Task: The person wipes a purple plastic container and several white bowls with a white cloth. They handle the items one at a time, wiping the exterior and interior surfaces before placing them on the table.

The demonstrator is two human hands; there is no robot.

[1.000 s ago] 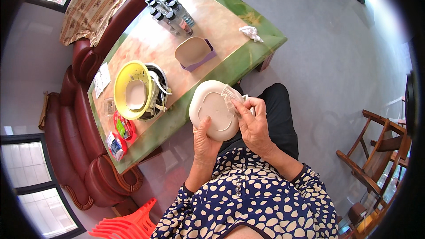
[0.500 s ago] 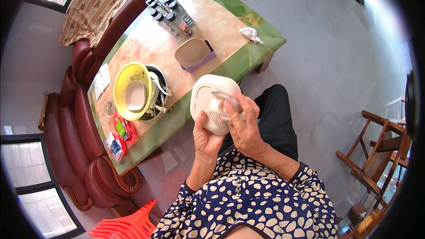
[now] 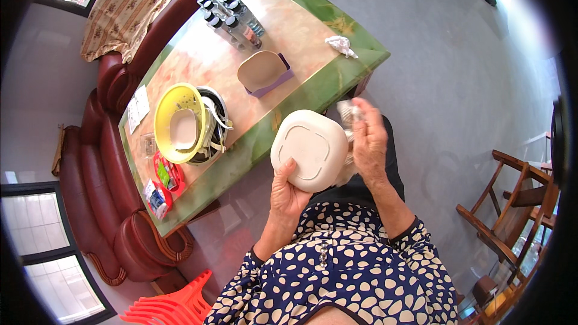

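Observation:
My left hand [image 3: 288,194] grips a cream rounded-square bowl [image 3: 310,150] by its lower left side, thumb pressed on the base. The underside faces up, with a ring of short grooves on it. Beside the bowl's right rim, my right hand [image 3: 370,144] pinches a crumpled whitish cloth [image 3: 348,113]. Part of the cloth hangs behind the bowl and under the fingers. Both hands are over my lap, off the near edge of the table.
On the green-edged marble table [image 3: 307,78] stand several black-capped bottles [image 3: 232,18], a beige panel in a purple holder [image 3: 271,87], and a yellow basin [image 3: 171,99] with a small bowl in it. Crumpled tissue [image 3: 341,46] lies near the far corner. A wooden chair [image 3: 512,204] stands right.
My right hand has moved off the bowl's face to its right side, taking the cloth along. The bowl has shifted slightly right and its base is now uncovered.

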